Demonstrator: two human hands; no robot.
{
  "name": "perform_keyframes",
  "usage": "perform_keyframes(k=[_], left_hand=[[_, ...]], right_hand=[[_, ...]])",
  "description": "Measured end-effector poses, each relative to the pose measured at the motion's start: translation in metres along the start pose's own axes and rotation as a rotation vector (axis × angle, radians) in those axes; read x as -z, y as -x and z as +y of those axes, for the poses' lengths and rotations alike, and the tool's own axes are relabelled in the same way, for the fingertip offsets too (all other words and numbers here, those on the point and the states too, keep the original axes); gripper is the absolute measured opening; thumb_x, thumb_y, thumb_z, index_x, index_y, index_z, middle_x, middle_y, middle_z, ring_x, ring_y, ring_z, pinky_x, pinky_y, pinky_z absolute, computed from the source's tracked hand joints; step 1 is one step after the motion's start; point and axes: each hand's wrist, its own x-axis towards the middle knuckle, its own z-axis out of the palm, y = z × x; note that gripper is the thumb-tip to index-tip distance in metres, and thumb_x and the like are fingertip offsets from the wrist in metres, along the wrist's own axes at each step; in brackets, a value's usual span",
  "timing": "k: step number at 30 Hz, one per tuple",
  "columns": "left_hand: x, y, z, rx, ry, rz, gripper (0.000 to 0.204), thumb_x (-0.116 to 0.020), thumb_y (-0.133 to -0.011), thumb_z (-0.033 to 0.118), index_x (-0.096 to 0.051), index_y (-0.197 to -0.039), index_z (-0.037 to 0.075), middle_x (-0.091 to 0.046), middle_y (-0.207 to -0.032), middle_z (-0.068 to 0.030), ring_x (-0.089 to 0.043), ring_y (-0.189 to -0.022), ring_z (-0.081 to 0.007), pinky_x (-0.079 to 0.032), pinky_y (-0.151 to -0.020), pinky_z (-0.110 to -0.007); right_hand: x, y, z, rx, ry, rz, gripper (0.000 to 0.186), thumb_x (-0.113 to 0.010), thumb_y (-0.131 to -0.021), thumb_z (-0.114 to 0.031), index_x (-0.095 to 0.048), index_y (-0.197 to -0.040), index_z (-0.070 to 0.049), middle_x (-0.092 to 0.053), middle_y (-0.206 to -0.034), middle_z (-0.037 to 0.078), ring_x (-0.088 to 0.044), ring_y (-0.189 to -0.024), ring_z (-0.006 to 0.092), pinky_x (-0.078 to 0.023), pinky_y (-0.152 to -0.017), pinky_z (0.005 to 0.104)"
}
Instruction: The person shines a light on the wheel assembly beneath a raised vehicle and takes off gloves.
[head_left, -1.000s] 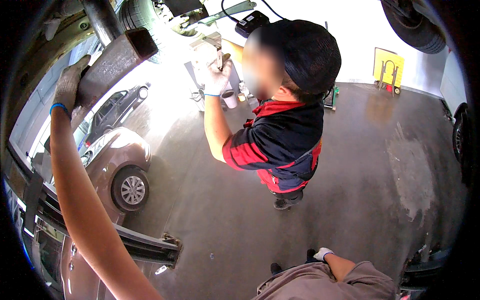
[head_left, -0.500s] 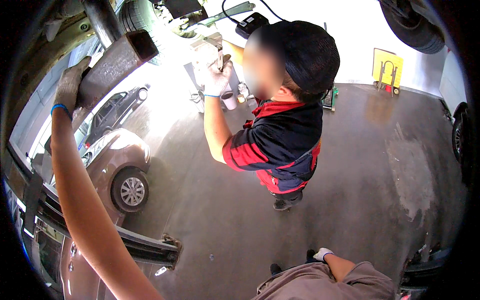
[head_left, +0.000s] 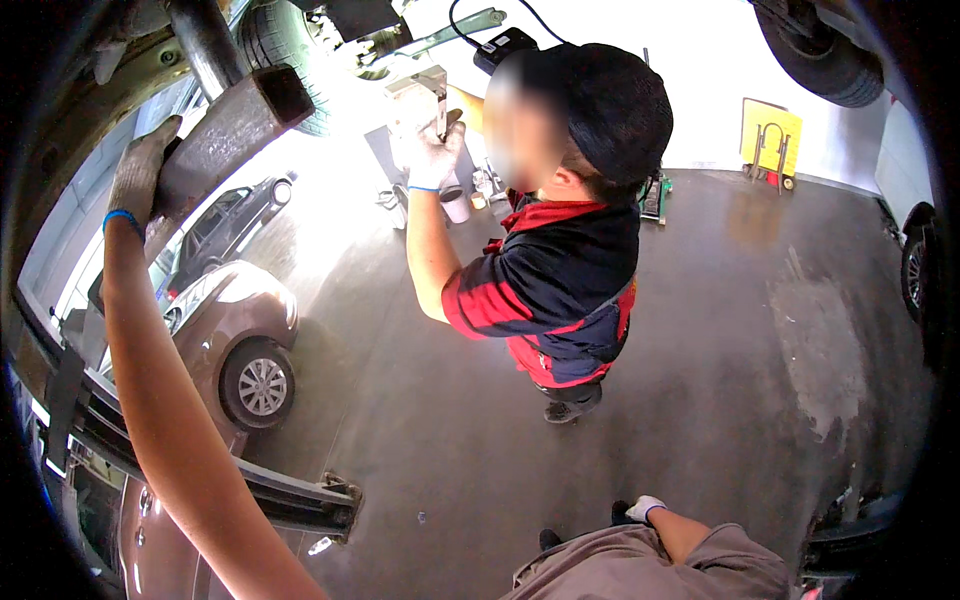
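Observation:
My left hand (head_left: 143,172), in a pale knit glove with a blue cuff, reaches up at the left and grips the side of a thick, square, hollow metal beam (head_left: 225,145). The beam's open end points toward the co-worker, and a dark round post (head_left: 205,45) rises from it. Down by my body hangs my right hand (head_left: 645,508), also gloved; nothing shows in it, and its fingers are too hidden to judge. A co-worker (head_left: 560,280) in a black and red shirt raises a gloved hand (head_left: 433,160) to a boxy metal piece (head_left: 432,82), partly washed out by glare.
A brown car (head_left: 250,310) stands below at the left, with a dark lift arm (head_left: 290,495) across it. Overhead are tyres (head_left: 285,60) and vehicle underbody parts. A yellow board (head_left: 770,135) stands by the far wall, and another car (head_left: 912,230) at the right edge.
The view has shifted very slightly. My left hand keeps its place on the beam, and my right hand stays low. The co-worker's raised hand is nearly still.

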Motion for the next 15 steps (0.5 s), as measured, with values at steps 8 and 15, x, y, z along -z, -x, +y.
perform_keyframes(k=[8,15], left_hand=[[0.006,0.001,0.01,-0.103,-0.256,-0.027,0.053,-0.056,-0.089,0.043,-0.06,-0.116,-0.002,-0.066,-0.109,-0.0185,-0.064,-0.094,-0.0252,-0.047,-0.084,-0.034],[-0.001,0.004,0.007,-0.171,-0.121,0.039,0.058,-0.056,-0.086,0.051,-0.066,-0.1,-0.005,-0.066,-0.092,-0.0113,-0.06,-0.08,-0.0194,-0.044,-0.077,-0.031]], right_hand=[[0.006,0.01,0.0,-0.021,0.002,-0.006,0.054,-0.061,-0.073,-0.041,-0.067,-0.115,-0.008,-0.062,-0.121,0.019,-0.059,-0.114,0.0344,-0.047,-0.094,0.0419],[0.008,0.012,0.005,-0.031,-0.018,-0.003,0.054,-0.062,-0.072,-0.04,-0.067,-0.115,-0.007,-0.061,-0.121,0.02,-0.059,-0.113,0.0348,-0.047,-0.094,0.0421]])
